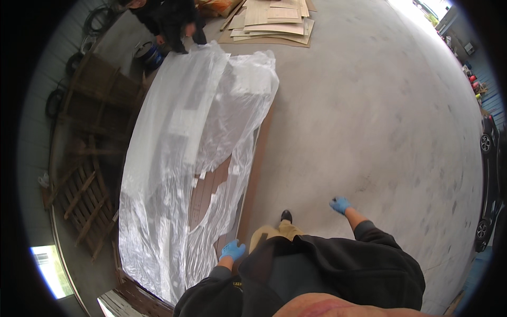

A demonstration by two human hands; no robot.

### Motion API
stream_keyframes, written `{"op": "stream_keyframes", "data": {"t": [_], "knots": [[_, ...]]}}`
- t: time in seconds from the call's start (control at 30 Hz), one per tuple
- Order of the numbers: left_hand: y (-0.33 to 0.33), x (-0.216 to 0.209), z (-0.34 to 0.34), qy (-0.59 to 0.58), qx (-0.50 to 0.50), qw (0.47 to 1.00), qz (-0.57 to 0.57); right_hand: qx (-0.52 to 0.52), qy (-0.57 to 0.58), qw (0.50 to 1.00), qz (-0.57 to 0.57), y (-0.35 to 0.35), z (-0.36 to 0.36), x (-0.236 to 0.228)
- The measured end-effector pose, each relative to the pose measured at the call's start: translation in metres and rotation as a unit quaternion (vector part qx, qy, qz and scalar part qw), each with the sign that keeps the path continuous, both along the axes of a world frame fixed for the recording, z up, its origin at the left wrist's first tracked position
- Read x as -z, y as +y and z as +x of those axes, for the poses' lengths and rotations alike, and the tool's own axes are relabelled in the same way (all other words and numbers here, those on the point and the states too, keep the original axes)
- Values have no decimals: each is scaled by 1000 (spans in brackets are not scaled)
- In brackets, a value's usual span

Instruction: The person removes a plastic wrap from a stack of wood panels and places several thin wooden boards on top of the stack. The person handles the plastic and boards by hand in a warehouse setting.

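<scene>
My left hand (233,250), in a blue glove, is beside the near right edge of a long stack of brown boards (207,193). Its fingers look slightly apart, and I see nothing in them. Clear plastic sheeting (166,153) drapes over most of the stack, with a torn gap baring the boards near the middle. Off to the right, over the concrete floor, is my right hand (340,205), also gloved in blue. Its fingers are curled around a small dark thing, too small to name.
Another person (171,24) in dark clothes stands at the stack's far end, beside a blue drum (149,54). Flat wooden sheets (274,24) lie piled beyond. Wooden pallets (87,195) lean along the left wall. A dark car (488,185) is at the far right.
</scene>
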State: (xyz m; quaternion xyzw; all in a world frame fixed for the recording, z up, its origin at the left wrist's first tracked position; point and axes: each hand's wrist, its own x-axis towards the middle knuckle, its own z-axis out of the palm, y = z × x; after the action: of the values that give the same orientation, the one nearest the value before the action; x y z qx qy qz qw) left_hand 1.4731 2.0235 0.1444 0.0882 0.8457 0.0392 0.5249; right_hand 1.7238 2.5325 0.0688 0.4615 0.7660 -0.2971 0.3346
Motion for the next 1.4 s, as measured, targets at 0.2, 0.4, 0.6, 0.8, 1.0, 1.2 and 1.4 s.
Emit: {"op": "stream_keyframes", "data": {"t": [0.2,0.4,0.6,0.8,1.0,1.2,1.4], "knots": [[172,56,-105,25,-183,973,140,50,129,990,5,198,-190,-61],[399,89,-270,11,-252,964,87,33,122,991,-45,358,-252,-70],[708,100,-437,-41,-185,946,264,203,69,974,-79,503,-208,-19],[985,123,-570,-24,-175,934,310,71,-84,981,-161,734,-268,62],[1139,149,-660,-44,-118,964,232,92,26,995,-17,1038,-526,17],[1308,197,-816,-208,-491,828,173,90,186,978,-28,1287,-845,-15],[1541,240,-993,31,-321,935,146,54,138,988,-46,1457,-1067,79]]}}
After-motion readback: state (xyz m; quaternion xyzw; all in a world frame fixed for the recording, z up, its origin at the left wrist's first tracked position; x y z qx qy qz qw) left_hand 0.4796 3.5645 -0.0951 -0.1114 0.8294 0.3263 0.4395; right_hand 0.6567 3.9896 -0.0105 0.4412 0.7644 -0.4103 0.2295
